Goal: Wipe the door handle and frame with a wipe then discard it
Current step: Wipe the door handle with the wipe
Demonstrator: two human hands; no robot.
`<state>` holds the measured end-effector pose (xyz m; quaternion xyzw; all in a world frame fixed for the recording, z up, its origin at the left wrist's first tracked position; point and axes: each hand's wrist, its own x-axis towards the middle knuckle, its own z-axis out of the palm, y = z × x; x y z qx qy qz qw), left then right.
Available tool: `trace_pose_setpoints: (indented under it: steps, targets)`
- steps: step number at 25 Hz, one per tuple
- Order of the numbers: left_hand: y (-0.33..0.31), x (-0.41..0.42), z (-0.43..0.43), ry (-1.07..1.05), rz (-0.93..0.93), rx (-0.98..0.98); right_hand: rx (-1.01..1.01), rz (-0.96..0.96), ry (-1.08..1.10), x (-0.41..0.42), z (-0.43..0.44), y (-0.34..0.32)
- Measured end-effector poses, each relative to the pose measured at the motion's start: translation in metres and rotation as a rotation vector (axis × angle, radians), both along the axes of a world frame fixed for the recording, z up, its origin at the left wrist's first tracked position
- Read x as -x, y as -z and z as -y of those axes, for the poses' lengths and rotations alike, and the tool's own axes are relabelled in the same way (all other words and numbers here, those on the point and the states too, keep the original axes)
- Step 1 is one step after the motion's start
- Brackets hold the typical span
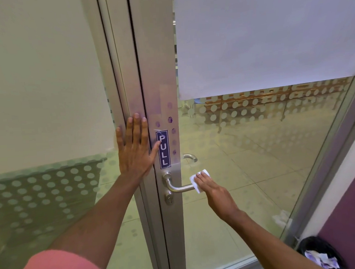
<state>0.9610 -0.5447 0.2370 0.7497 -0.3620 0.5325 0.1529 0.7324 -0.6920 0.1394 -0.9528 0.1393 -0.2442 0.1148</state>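
Observation:
A silver lever door handle [177,188] sticks out to the right from the aluminium door frame [160,76], below a blue PULL sticker [163,149]. My right hand [213,189] covers the free end of the handle with a white wipe [196,180] pressed under its fingers. My left hand [136,146] lies flat with fingers spread against the frame just left of the sticker, holding nothing. Purple smudges [170,120] dot the frame above the sticker.
A black bin [319,252] with crumpled paper stands at the lower right by a purple wall. A white sheet [266,35] covers the upper door glass. A second handle [190,157] shows through the glass. Frosted dotted glass fills the left panel.

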Motion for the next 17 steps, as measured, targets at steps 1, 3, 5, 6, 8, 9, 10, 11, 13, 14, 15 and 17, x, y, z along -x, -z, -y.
trace_pose_setpoints:
  steps: [1,3,5,6,8,9,10,11,13,14,15,17]
  targets:
    - [0.0,0.001,0.0,0.001,-0.005,-0.003,-0.017,-0.015,-0.013,0.0,0.003,-0.002]
    - [-0.001,0.003,0.0,-0.001,-0.012,-0.011,-0.096,-0.001,-0.032,-0.002,0.002,-0.005]
    - [-0.002,0.003,-0.001,-0.001,-0.017,-0.014,-0.174,0.039,0.014,-0.002,-0.008,-0.001]
    - [-0.003,0.003,-0.001,-0.001,-0.021,-0.014,-0.196,0.065,0.058,-0.002,-0.014,0.004]
    - [-0.003,0.004,-0.001,-0.001,-0.023,-0.012,-0.191,0.117,0.11,0.0,-0.023,0.013]
    - [-0.002,0.004,-0.001,0.003,-0.022,-0.01,-0.186,0.131,0.1,0.0,-0.024,0.015]
    - [-0.002,0.004,-0.001,0.009,-0.022,-0.008,-0.199,0.141,0.077,-0.001,-0.021,0.012]
    - [-0.002,0.004,-0.001,0.017,-0.023,-0.007,-0.233,0.149,0.06,-0.004,-0.017,0.008]
    - [-0.002,0.005,-0.001,0.024,-0.019,-0.003,-0.33,0.158,0.066,-0.012,-0.006,-0.003]
    - [-0.002,0.004,-0.001,0.021,-0.015,-0.003,-0.363,0.162,0.087,-0.015,-0.003,-0.006]
    - [-0.002,0.004,-0.001,0.017,-0.014,-0.004,-0.381,0.165,0.109,-0.016,-0.002,-0.007]
    - [-0.001,0.003,0.0,0.008,-0.007,-0.008,-0.391,0.203,0.135,-0.014,-0.007,-0.002]
